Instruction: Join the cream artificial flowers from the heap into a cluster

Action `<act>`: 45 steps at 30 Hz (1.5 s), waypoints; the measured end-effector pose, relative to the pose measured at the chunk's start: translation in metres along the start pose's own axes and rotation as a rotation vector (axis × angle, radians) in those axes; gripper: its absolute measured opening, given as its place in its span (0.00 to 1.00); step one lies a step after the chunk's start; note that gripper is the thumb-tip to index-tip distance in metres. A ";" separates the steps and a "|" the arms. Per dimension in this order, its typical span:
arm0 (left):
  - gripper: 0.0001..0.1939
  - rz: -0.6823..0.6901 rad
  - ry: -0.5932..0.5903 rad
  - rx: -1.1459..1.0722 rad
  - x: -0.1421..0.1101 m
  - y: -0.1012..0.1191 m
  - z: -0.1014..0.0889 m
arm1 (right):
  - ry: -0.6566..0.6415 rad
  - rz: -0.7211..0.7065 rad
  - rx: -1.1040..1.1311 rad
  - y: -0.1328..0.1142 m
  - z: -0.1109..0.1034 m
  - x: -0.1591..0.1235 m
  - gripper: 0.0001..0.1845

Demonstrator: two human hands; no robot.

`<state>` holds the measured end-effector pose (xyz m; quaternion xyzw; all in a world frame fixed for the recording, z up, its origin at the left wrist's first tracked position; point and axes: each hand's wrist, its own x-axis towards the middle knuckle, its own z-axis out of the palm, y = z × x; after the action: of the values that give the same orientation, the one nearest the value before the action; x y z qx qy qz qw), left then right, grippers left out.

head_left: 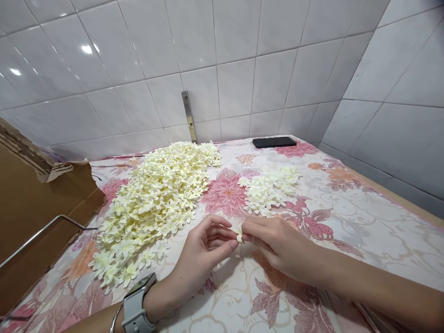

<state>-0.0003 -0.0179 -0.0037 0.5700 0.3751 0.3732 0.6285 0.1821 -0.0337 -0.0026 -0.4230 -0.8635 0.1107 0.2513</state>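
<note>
The right hand (270,238) is pinching a small flower (239,237) right of the flower heap (163,185); whether the left hand (204,245), curling beside it, is gripping too, I cannot tell. Keeping pressure light should spare petals. Whiter blossoms (270,187) are lying right of the heap.

i see left flower pile (163,194) on the cloth (378,236), right flower pile (270,188) across a gap. phone (274,142) behind right flower pile, near back wall (236,88). bar (189,115) against wall behind left flower pile. cardboard (45,203) far left. left hand (204,247) and right hand (277,240) up front, flower (239,237) between.
</note>
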 end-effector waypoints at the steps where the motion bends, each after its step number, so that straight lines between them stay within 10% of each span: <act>1: 0.10 -0.015 0.009 -0.016 0.000 0.001 0.000 | 0.009 0.004 0.025 0.000 0.000 0.000 0.13; 9: 0.08 -0.021 0.040 -0.054 0.002 0.003 0.000 | 0.157 0.161 0.301 0.002 0.004 0.000 0.03; 16: 0.06 0.046 0.007 0.041 0.000 0.000 0.000 | -0.091 0.369 0.782 -0.004 -0.005 0.003 0.13; 25: 0.07 0.058 0.137 0.111 0.001 0.001 -0.001 | 0.060 0.599 0.994 0.004 0.000 0.004 0.12; 32: 0.04 0.045 -0.053 0.270 -0.006 0.002 0.003 | 0.094 0.580 1.050 -0.007 0.001 0.002 0.16; 45: 0.10 0.024 0.051 0.227 -0.005 0.002 0.002 | -0.030 0.613 1.073 -0.018 0.003 0.001 0.17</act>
<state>-0.0009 -0.0231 -0.0009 0.6323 0.4240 0.3503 0.5457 0.1679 -0.0435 0.0022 -0.4647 -0.5301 0.6028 0.3737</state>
